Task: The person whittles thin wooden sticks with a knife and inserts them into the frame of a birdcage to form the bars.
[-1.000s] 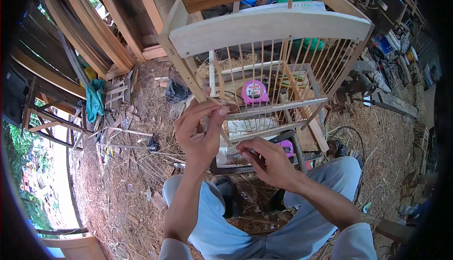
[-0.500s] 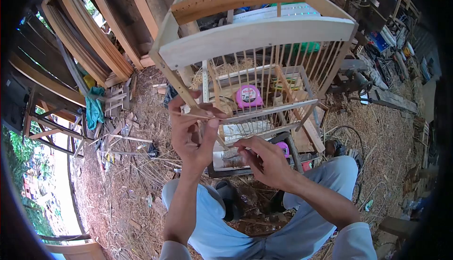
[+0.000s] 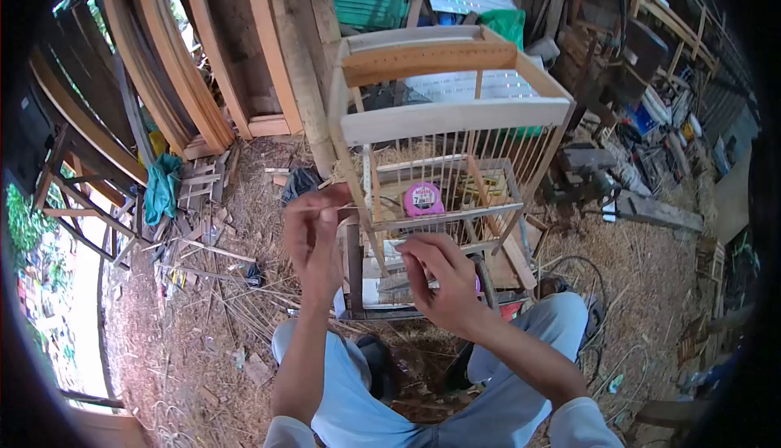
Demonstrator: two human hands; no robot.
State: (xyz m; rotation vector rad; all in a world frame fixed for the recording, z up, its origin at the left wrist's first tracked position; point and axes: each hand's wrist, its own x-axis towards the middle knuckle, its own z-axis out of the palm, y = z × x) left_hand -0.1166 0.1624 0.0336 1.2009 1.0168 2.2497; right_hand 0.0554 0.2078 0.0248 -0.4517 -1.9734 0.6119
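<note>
A wooden cage frame [image 3: 455,119] with thin upright bars stands in front of me, its top uncovered. My left hand [image 3: 316,245] is raised beside its near left corner post, thumb and fingers pinched together. Whatever lies in that pinch is too small to make out. Close to the lower front rail [image 3: 447,216] is my right hand [image 3: 446,281], its fingers curled toward the thumb; their tips hide anything between them. A pink tape measure [image 3: 423,198] shows behind the bars, above the lower rail.
Beneath the cage is a dark-framed stand [image 3: 355,273] between my knees. Wooden door or window frames [image 3: 150,58] lean at the left, near a teal cloth [image 3: 163,188]. Wood scraps and shavings litter the ground. A heavy timber piece [image 3: 659,210] lies at the right.
The view has shifted, and the cage appears farther away and lower. My left hand has come away from the corner post, where it pinched a thin wooden stick. My right hand remains near the front.
</note>
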